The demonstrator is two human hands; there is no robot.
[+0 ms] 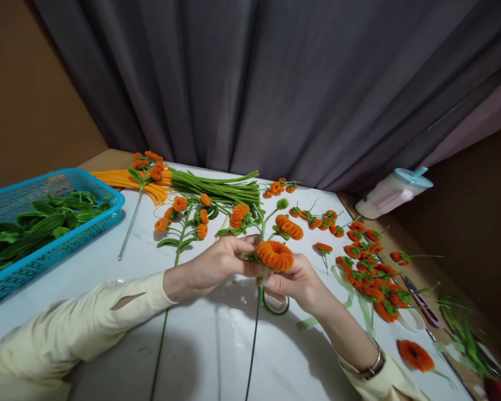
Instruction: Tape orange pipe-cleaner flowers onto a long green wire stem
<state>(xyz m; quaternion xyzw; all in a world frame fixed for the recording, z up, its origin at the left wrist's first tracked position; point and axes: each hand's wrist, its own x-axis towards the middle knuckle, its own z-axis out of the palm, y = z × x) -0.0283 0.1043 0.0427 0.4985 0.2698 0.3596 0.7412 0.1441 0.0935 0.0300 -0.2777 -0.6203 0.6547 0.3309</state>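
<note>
My left hand (pixel 227 259) pinches the stem of a pipe-cleaner flower spray near the middle of the table. The spray carries orange ruffled blooms (pixel 275 255) and a green bud (pixel 282 204) on side stalks. My right hand (pixel 296 284) is closed on the same stem just below the front bloom, its fingertips partly hidden. Under the hands the thin dark stem (pixel 254 340) runs down toward me. A roll of green tape (pixel 276 305) shows right beneath my right fingers; whether it hangs or lies on the table I cannot tell.
A blue basket (pixel 121 203) of green leaves stands left. Green pipe cleaners (pixel 221 186) and a second flower spray (pixel 183 228) lie behind my hands. Loose orange blooms (pixel 369 278) cover the right side, near a cutter (pixel 421 301) and a lidded cup (pixel 394 192).
</note>
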